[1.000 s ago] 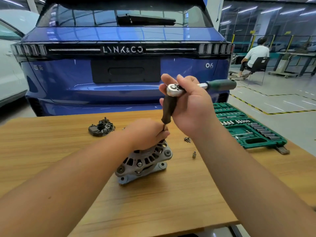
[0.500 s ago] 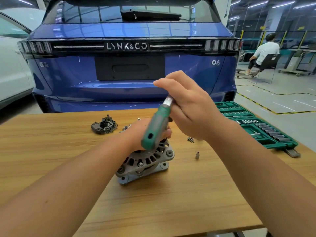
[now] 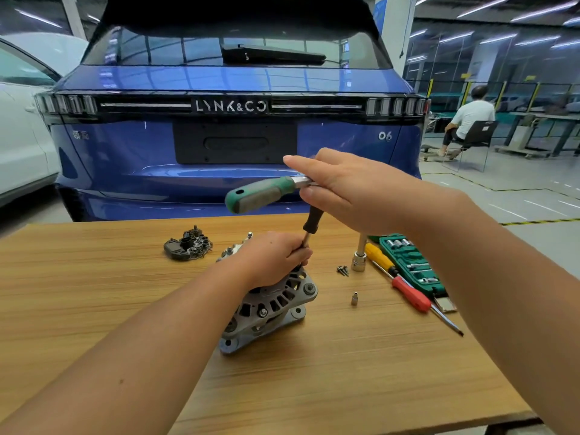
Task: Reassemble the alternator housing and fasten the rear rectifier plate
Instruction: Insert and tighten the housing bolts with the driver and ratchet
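On the left of the wooden table (image 3: 94, 309) lay a dark plate (image 3: 187, 246) with little parts on it. It sat alone, well apart from the alternator (image 3: 270, 309). I think it was the rectifier plate, so that part of the job was not yet done.

Near the middle, the alternator stood tilted on the table. Its two grey halves were together and one bolt showed on its side. The left hand (image 3: 273, 259) rested on top of it, with its fingers curled round the thin bar (image 3: 310, 229) that stood up from it. Where the bar met the alternator was hidden by the hand.

Above, the right hand (image 3: 345, 189) held the ratchet (image 3: 260, 194) near its head. The fingers were mostly straight and the thumb pressed from under. The green handle pointed left. It looked like a housing bolt was being tightened.

To the right lay two screws (image 3: 342, 270), a socket bar (image 3: 359, 255), a small socket (image 3: 354, 299), a screwdriver (image 3: 405, 282) and a green tool case (image 3: 411, 262). The loose screws meant more fastening was left.
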The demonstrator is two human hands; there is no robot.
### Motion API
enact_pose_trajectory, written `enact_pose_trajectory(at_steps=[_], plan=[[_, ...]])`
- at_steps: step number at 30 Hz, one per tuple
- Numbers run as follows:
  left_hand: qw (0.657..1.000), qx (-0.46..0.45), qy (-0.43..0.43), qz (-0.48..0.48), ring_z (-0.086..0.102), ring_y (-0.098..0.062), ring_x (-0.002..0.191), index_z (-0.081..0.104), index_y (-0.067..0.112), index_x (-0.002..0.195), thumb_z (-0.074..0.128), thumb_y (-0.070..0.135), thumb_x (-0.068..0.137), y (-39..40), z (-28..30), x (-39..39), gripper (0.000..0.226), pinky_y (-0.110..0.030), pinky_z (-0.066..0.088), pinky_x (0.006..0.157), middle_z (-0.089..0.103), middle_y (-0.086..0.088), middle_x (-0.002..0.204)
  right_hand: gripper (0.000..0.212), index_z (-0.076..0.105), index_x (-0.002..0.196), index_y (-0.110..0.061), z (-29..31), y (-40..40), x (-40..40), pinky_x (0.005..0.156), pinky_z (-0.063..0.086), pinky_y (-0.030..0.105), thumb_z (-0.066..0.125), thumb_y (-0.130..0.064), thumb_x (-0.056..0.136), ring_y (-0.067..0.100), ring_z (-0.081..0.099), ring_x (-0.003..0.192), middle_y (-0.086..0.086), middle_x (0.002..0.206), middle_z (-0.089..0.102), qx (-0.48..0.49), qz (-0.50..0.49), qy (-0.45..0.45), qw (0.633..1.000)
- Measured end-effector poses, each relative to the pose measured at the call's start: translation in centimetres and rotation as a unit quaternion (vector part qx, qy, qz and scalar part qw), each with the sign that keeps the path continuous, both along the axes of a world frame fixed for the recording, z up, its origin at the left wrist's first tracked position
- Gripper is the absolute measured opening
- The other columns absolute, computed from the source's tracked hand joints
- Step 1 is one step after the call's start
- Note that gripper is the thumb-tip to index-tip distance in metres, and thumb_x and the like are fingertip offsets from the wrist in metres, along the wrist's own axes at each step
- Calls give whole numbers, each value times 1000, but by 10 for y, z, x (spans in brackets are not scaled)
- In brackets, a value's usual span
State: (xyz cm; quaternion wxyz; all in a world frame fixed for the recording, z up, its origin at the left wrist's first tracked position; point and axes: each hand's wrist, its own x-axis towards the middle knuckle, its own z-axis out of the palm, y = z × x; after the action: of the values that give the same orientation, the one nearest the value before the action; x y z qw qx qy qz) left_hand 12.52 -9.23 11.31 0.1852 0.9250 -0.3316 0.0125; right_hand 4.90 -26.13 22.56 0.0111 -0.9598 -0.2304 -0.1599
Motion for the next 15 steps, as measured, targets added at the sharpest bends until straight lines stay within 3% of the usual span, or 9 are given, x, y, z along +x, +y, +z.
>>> enact_pose_trajectory(at_steps=[2,3,5,7,8,10,12,13,15], plan=[[1000,22,-13,15,59,-10,84,59,30,96,42,41,106,-5,0,1,23,-29,45,70,65,12,92,45,46,145,-32,4,3,3,79,48,41,34,-48,105,15,55,96,-6,107,58,-5,7,-16,1000],[999,34,-19,24,58,-11,83,58,29,96,41,41,106,-7,0,3,23,-29,44,68,65,9,93,37,60,126,-27,6,5,6,71,48,40,38,-46,105,15,56,83,-3,94,63,2,11,-22,1000],[998,46,-24,40,54,-8,77,55,31,93,40,40,107,-12,0,6,22,-26,35,60,64,8,92,35,66,91,-17,6,8,17,56,42,37,46,-43,102,13,52,60,1,71,63,60,4,-8,998],[998,48,-18,48,53,-8,75,54,31,90,41,40,107,-15,0,9,23,-26,33,59,63,7,88,33,69,84,-12,4,7,29,51,44,31,54,-37,99,7,57,53,-2,66,70,206,-19,48,977],[998,49,-8,47,54,-8,75,54,31,89,42,41,106,-15,1,11,24,-26,34,59,62,7,87,29,70,88,-10,1,6,34,54,46,28,57,-33,98,4,61,54,-3,67,73,305,-26,86,948],[997,57,14,41,56,-10,76,56,32,87,43,42,105,-15,4,15,25,-28,37,61,63,6,85,20,66,99,-2,-6,1,43,68,54,31,59,-21,97,12,72,65,6,70,75,529,-9,170,831],[996,76,26,34,57,-12,79,60,30,89,44,44,105,-14,8,20,26,-30,42,64,63,5,86,15,58,104,-1,-18,-3,49,80,59,41,54,-14,96,27,74,73,14,73,74,709,46,251,658],[995,86,30,32,58,-13,80,62,29,92,44,45,104,-14,10,22,27,-30,45,68,64,4,87,13,55,104,-5,-24,-3,52,79,59,40,52,-15,96,29,74,74,13,75,74,752,73,278,593],[995,88,37,31,58,-11,83,66,31,96,46,48,103,-11,12,25,27,-30,47,71,64,8,88,10,58,98,-13,-36,-1,58,73,56,36,51,-20,96,26,73,74,7,77,75,786,116,297,529]])
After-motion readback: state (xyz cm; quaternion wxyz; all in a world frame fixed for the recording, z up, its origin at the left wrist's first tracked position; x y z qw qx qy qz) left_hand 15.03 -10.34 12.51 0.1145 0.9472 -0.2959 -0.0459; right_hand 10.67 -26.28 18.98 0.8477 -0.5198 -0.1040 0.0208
